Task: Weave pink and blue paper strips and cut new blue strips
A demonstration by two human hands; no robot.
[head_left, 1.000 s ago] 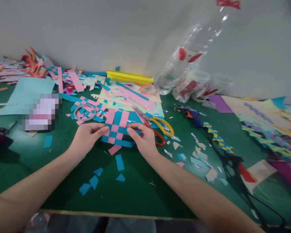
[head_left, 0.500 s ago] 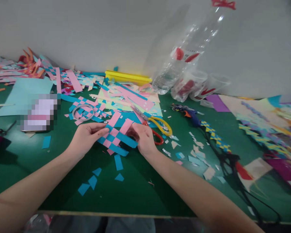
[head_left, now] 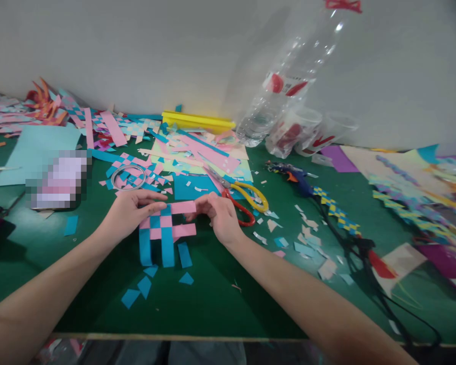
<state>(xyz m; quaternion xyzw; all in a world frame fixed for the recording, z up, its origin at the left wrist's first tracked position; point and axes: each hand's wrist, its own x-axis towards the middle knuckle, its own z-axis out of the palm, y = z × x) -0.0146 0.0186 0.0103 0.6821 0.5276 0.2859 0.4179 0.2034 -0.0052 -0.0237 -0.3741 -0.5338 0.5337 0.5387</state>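
Note:
A small woven piece of pink and blue paper strips (head_left: 160,221) is held above the green table. My left hand (head_left: 131,213) pinches its upper left corner between thumb and fingers. Two blue strip ends hang downward, and two pink ends point right. At the upper pink end, my right hand (head_left: 220,215) has its fingers closed on the tip of the strip. Just beyond my right hand lie scissors (head_left: 251,195) with one yellow and one red handle. A roll of clear tape (head_left: 128,177) rests on another woven pink and blue piece behind my left hand.
A phone (head_left: 61,177) lies at left by a light blue sheet (head_left: 38,147). Paper scraps cover much of the green table (head_left: 228,304). At the back stands a large clear bottle (head_left: 289,81) beside plastic cups (head_left: 323,132). A blue glue gun (head_left: 300,182) with a black cable lies right.
The woven piece has turned clockwise and shifted slightly left, so its pink ends now point right and its blue ends down. My right hand has shifted its grip to a pink end.

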